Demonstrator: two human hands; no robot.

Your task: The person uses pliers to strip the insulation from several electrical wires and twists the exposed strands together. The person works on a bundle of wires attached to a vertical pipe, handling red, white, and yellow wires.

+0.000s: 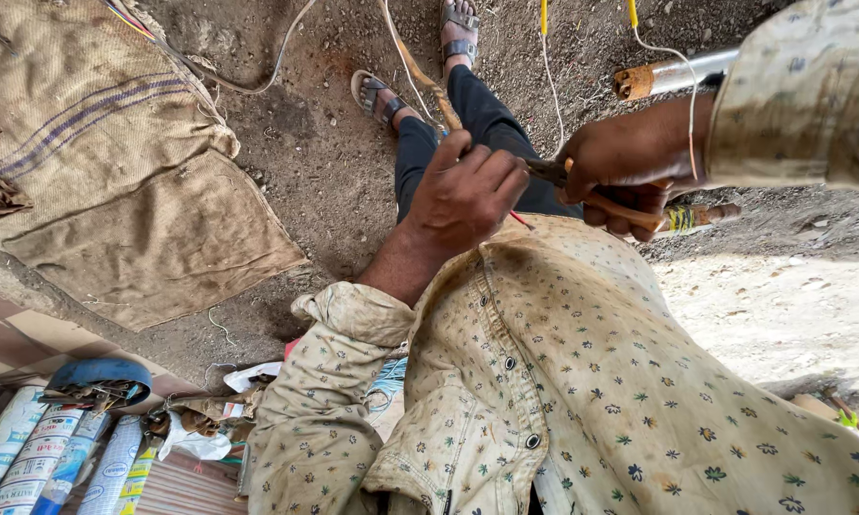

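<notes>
Held between both hands above the lap: a pair of worn pliers with orange-brown handles (601, 195), dark nose pointing toward the left hand (468, 191). Right hand (630, 162) clenched round the handles; left hand closed in a fist at the nose, just touching it, its contents hidden. Thin white wire (689, 114) draped across the right wrist. Below, bare brown dirt ground (325, 162), open around the sandalled feet (420, 67). Further left, a burlap sack (115, 162) spread flat, its edge well apart from the hands.
</notes>
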